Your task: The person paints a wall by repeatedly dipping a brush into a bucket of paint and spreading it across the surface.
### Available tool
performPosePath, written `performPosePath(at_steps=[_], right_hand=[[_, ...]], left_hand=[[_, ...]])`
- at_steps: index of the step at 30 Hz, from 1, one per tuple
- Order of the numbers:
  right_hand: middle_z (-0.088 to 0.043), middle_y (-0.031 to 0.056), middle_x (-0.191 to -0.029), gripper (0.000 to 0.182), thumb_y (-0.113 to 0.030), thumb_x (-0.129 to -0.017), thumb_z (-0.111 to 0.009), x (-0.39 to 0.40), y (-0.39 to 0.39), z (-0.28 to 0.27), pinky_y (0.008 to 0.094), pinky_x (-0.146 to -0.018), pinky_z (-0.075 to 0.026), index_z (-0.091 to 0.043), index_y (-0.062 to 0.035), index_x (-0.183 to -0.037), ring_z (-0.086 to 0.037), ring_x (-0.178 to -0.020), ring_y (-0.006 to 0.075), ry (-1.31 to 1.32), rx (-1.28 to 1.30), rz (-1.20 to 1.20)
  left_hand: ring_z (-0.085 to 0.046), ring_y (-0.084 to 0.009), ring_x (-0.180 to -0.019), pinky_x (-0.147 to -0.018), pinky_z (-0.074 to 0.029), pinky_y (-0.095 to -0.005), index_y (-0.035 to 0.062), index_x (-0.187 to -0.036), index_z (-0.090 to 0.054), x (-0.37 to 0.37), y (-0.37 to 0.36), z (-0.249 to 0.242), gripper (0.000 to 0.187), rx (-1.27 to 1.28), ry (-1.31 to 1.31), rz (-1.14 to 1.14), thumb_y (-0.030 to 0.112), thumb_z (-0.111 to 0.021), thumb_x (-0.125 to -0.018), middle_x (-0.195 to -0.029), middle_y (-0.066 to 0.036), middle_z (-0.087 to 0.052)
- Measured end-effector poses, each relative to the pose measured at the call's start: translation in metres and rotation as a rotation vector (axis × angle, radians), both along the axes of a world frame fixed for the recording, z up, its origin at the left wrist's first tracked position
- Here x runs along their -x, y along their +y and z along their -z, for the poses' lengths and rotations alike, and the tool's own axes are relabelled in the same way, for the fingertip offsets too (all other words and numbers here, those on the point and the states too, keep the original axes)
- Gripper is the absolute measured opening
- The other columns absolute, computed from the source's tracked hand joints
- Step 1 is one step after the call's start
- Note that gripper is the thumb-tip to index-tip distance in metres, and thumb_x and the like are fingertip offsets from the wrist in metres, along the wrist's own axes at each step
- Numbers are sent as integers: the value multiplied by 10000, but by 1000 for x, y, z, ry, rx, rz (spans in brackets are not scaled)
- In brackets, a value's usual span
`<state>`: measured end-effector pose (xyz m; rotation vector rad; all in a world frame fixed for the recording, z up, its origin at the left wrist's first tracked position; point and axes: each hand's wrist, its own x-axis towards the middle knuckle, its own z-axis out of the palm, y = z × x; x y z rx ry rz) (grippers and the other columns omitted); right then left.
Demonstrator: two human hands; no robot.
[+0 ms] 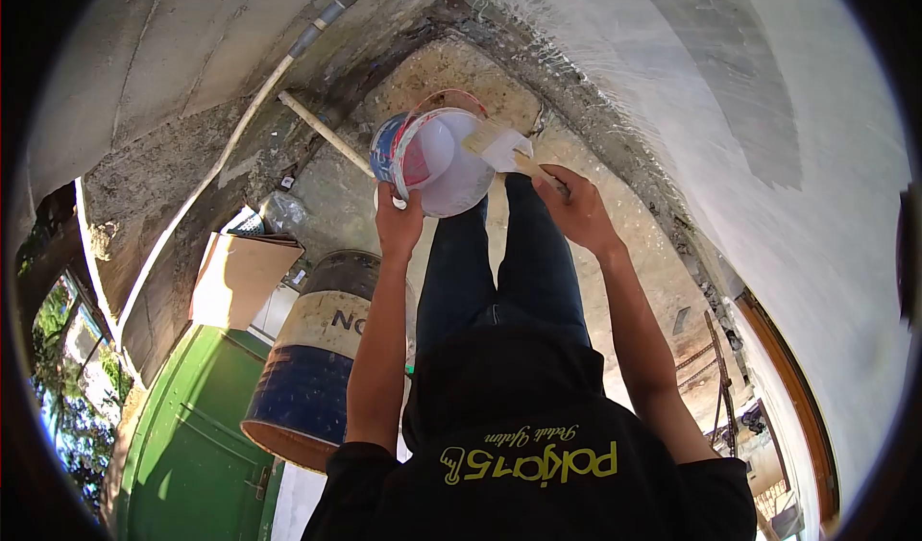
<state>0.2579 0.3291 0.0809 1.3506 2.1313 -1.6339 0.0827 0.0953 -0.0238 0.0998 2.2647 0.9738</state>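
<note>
My left hand (398, 216) grips the near left rim of a paint bucket (386, 147), which is tilted so its opening faces me. White paint (461, 181) lies inside, and a red handle arcs over the far side. In my right hand (576, 205) is a wide paintbrush (506, 147), held by its wooden handle. The brush is coated in white at its middle, and its pale bristles point left, overlapping the bucket's right rim in this view.
A painted wall (826, 147) with a grey patch rises on the right. To the left stand a drum (303, 378), a cardboard box (240, 277) and a green door (202, 426). A pipe (230, 157) runs along the left wall. Concrete floor (567, 142) lies around my legs.
</note>
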Motion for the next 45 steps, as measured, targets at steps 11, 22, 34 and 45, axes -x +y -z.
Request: performPosePath(at_steps=[11, 22, 34, 45], right_hand=[[-654, 219, -946, 390, -167, -869, -574, 67, 11, 147, 467, -765, -535, -455, -47, -1221, -660, -909, 384, -365, -190, -661], [-669, 224, -929, 367, -130, -836, -577, 87, -2, 219, 463, -764, -543, -488, -29, -1177, -672, -916, 368, -357, -212, -677], [-599, 228, -621, 223, -250, -987, -473, 9, 3, 158, 525, -554, -477, -462, -31, -1026, -621, -603, 430, -127, -227, -383], [-583, 188, -551, 205, -264, -1000, -462, 4, -14, 137, 514, -442, -462, -441, -67, -1052, -611, -511, 397, -167, -312, -347]], left_hand=[[-464, -212, -646, -643, -444, -337, 44, -861, -403, -13, 65, 36, 290, -49, -89, -16, 168, -657, -797, -747, -122, -509], [-454, -175, -659, -639, -443, -308, 32, -878, -421, -19, 76, 55, 279, -109, -76, -72, 125, -665, -779, -743, -100, -490], [-472, -114, -794, -596, -520, -258, 59, -886, -390, -33, 83, 52, 271, -239, -259, -285, 42, -649, -810, -862, -33, -434], [-518, -125, -871, -687, -593, -293, 75, -909, -377, -33, 92, 51, 261, -333, -358, -405, 21, -623, -840, -952, -36, -419]])
